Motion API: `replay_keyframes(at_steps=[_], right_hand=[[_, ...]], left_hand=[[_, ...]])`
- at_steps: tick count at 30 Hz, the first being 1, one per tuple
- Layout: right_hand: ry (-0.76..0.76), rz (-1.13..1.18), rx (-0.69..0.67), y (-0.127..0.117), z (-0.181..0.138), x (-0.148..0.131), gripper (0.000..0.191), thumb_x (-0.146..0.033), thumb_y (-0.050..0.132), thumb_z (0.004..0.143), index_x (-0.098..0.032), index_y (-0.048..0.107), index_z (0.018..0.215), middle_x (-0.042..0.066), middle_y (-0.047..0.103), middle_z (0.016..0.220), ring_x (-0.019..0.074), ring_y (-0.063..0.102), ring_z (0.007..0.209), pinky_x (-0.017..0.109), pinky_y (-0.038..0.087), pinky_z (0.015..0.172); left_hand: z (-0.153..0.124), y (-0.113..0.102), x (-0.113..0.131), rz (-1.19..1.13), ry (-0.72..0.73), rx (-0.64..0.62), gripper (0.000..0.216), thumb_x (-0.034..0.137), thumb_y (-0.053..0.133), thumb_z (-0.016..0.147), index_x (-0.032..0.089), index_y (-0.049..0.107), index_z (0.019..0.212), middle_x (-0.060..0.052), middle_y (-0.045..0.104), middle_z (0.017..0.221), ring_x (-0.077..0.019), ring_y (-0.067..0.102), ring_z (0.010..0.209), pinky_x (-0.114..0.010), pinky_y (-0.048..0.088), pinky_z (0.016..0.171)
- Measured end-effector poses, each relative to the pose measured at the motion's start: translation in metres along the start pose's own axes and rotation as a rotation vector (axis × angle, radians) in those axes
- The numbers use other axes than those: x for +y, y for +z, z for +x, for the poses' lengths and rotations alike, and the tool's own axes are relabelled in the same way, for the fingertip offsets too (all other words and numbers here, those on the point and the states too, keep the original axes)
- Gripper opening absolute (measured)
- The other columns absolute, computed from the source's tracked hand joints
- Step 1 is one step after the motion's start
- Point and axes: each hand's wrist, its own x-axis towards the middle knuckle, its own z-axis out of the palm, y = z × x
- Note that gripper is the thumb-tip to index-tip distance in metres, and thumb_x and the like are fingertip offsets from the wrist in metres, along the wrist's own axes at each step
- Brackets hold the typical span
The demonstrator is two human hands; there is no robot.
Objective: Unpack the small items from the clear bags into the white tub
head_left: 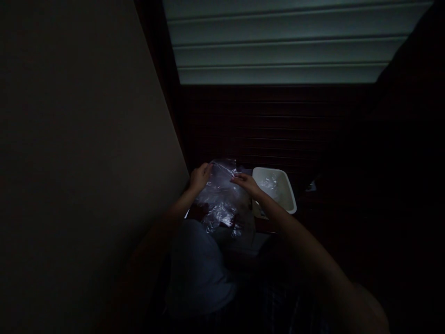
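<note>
While most of the room sits in deep shadow, what light there is catches a sheet or bag of clear plastic (224, 185) near the centre of the frame. Left hand (200, 176), just left of centre: fingers closed in a pinch, thumb side up, at the plastic's upper left edge. Right hand (246, 181), just right of centre: fingertips drawn together on the upper right part, other fingers loosely bent. Between the two hands the top lies fairly smooth – lower down it crumples into bright folds over a dark reddish bench (267, 226).

Just right of the right hand, a white basin (288, 197) with rounded corners; more crumpled clear film (270, 184) inside it. Small pale scrap (311, 186) farther right, too dim to name.

Lower centre: grey cloth (198, 269), apparently over the person's bent leg, close below the plastic. Behind the work, dark slatted wood (260, 123); above that, pale horizontal slats (278, 53) across the top of the frame. Plain wall (79, 116) fills the left side – right side nearly black.
</note>
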Motion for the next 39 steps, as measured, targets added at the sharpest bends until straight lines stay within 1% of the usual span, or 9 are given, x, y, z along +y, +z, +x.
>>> replay_keyframes(at_steps=[5,9,15,17,21,28,34,37,39], right_hand=[[-0.008,0.036,0.000,0.005,0.004,0.000,0.038,-0.043,0.065,0.056,-0.014,0.061,0.079,0.003,0.063,0.078,0.0142,0.057,0.072,0.026,0.043,0.067],[-0.046,0.003,0.003,0.003,0.008,0.001,0.031,-0.043,0.064,0.057,-0.014,0.059,0.066,0.003,0.062,0.068,0.0132,0.057,0.066,0.027,0.044,0.067],[0.031,0.169,0.009,-0.005,0.008,-0.001,0.029,-0.042,0.061,0.063,-0.015,0.052,0.067,0.002,0.061,0.064,0.0095,0.055,0.052,0.025,0.048,0.055],[0.077,0.165,0.030,-0.006,0.006,-0.001,0.027,-0.041,0.061,0.066,-0.015,0.051,0.069,0.002,0.061,0.062,0.0089,0.055,0.047,0.024,0.047,0.051],[0.140,0.158,0.033,-0.008,0.006,0.002,0.025,-0.040,0.058,0.069,-0.016,0.050,0.073,0.004,0.063,0.065,0.0095,0.056,0.046,0.021,0.044,0.045],[0.150,0.190,0.014,-0.007,0.011,0.008,0.026,-0.040,0.057,0.070,-0.016,0.051,0.078,0.004,0.064,0.067,0.0096,0.058,0.050,0.020,0.045,0.047],[0.099,0.157,0.050,-0.007,0.009,0.007,0.027,-0.042,0.058,0.069,-0.016,0.050,0.074,0.001,0.062,0.062,0.0085,0.056,0.046,0.019,0.043,0.045],[0.104,0.141,0.059,-0.009,0.008,0.007,0.027,-0.041,0.058,0.069,-0.016,0.050,0.073,0.001,0.062,0.060,0.0088,0.056,0.045,0.019,0.043,0.044],[0.109,0.135,0.065,-0.009,0.007,0.007,0.026,-0.041,0.058,0.069,-0.016,0.050,0.073,0.001,0.062,0.060,0.0088,0.056,0.045,0.019,0.043,0.044]], left_hand=[[-0.001,0.010,0.000,-0.029,-0.013,-0.085,0.036,0.050,0.039,0.076,0.019,0.052,0.064,0.003,0.050,0.049,-0.0105,0.046,0.046,-0.020,0.029,0.045],[0.001,0.016,-0.005,-0.107,-0.060,-0.116,0.042,0.057,0.038,0.073,0.018,0.050,0.061,0.003,0.049,0.045,-0.0091,0.041,0.037,-0.020,0.027,0.039],[0.004,0.012,-0.013,-0.307,-0.356,-0.373,0.057,0.067,0.031,0.069,0.015,0.052,0.063,-0.002,0.054,0.044,-0.0096,0.044,0.032,-0.021,0.031,0.036],[0.003,0.010,-0.015,-0.335,-0.403,-0.413,0.053,0.065,0.038,0.067,0.015,0.053,0.065,-0.004,0.057,0.049,-0.0099,0.047,0.034,-0.022,0.034,0.038],[0.001,0.007,-0.020,-0.323,-0.318,-0.416,0.039,0.053,0.060,0.058,0.015,0.053,0.062,-0.002,0.060,0.057,-0.0086,0.049,0.040,-0.020,0.035,0.040],[0.000,0.010,-0.031,-0.225,-0.282,-0.333,0.035,0.050,0.055,0.065,0.016,0.052,0.058,0.004,0.048,0.042,-0.0081,0.042,0.035,-0.020,0.029,0.036],[0.000,0.011,-0.042,-0.103,-0.154,-0.263,0.038,0.049,0.054,0.065,0.016,0.052,0.047,0.005,0.038,0.035,-0.0063,0.035,0.033,-0.019,0.023,0.035],[-0.001,0.011,-0.043,-0.120,-0.178,-0.259,0.038,0.050,0.055,0.064,0.015,0.054,0.048,0.005,0.038,0.034,-0.0063,0.035,0.032,-0.019,0.023,0.034],[-0.002,0.011,-0.042,-0.153,-0.230,-0.296,0.039,0.051,0.055,0.064,0.015,0.054,0.050,0.004,0.041,0.036,-0.0070,0.037,0.032,-0.019,0.026,0.033]])
